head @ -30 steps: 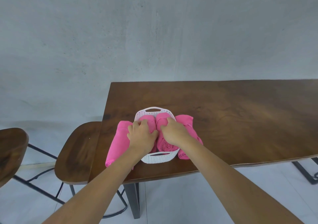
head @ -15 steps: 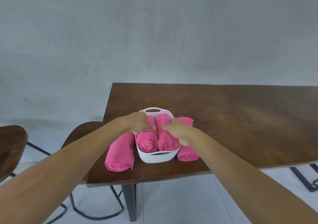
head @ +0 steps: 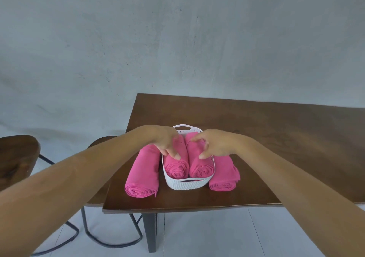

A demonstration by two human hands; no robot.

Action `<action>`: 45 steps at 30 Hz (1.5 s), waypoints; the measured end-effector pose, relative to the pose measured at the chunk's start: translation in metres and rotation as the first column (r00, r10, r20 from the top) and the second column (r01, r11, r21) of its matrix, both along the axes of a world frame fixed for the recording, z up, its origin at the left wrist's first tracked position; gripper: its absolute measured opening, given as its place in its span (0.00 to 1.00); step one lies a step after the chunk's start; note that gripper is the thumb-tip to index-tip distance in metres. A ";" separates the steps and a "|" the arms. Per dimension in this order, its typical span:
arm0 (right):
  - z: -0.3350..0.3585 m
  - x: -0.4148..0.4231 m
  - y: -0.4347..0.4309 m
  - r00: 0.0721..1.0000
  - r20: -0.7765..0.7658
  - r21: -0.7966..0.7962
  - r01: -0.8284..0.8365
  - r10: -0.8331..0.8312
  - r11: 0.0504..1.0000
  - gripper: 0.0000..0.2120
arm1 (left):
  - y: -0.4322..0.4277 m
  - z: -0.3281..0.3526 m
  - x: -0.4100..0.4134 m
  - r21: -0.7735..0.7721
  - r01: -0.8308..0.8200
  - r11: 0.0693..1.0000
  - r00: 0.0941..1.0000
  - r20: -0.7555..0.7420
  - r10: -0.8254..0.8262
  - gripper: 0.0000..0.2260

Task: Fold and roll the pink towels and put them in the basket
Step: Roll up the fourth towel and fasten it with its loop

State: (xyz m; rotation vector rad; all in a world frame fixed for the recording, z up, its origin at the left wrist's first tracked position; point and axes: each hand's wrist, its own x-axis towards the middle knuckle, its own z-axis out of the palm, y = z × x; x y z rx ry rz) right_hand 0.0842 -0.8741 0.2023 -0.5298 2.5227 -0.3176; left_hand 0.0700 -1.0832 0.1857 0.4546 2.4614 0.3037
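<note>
Pink rolls fill the middle of the frame: two lie side by side in the white basket (head: 186, 184), their spiral ends toward you, and two more lie on the table (head: 276, 138) outside it. You can call the ones inside the left inner roll (head: 176, 168) and the right inner roll (head: 199, 168). They touch each other along their length and sit snug between the basket walls. The left outer roll (head: 143, 173) lies just beside the basket's left wall, running down toward the lower left; the right outer roll (head: 224, 174) lies against the basket's right wall, partly under your forearm.

Your left hand (head: 165, 141) comes in from the lower left and rests over the far end of the left inner roll, fingers curled downward with the tips touching the cloth; it presses rather than grips, as far as you can see. Your right hand (head: 215, 144) reaches from the lower right over the right inner roll, fingers loosely bent and spread, thumb tip on the cloth, holding nothing.

Basket and rolls sit near the table's front left corner. Two wooden stools stand at the left of the frame: the near stool (head: 98, 197) tucked partly under the table edge, the far stool (head: 17, 158) at the left border. Grey wall (head: 177, 39) fills the upper half
</note>
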 end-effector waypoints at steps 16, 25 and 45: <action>-0.067 0.011 -0.011 0.983 -0.171 0.143 -0.047 0.071 0.989 0.48 | 0.027 -0.059 0.021 -0.092 0.024 0.995 0.962 -0.267 -0.048 0.39; -0.066 0.019 0.000 0.916 -0.366 0.246 -0.076 0.165 0.966 0.42 | 0.010 -0.059 0.027 -0.034 0.032 0.999 0.888 -0.458 -0.044 0.36; -0.095 0.045 0.067 0.832 -0.362 0.063 0.471 -0.420 0.880 0.38 | -0.061 -0.093 0.065 0.343 -0.691 0.637 0.680 0.008 0.733 0.37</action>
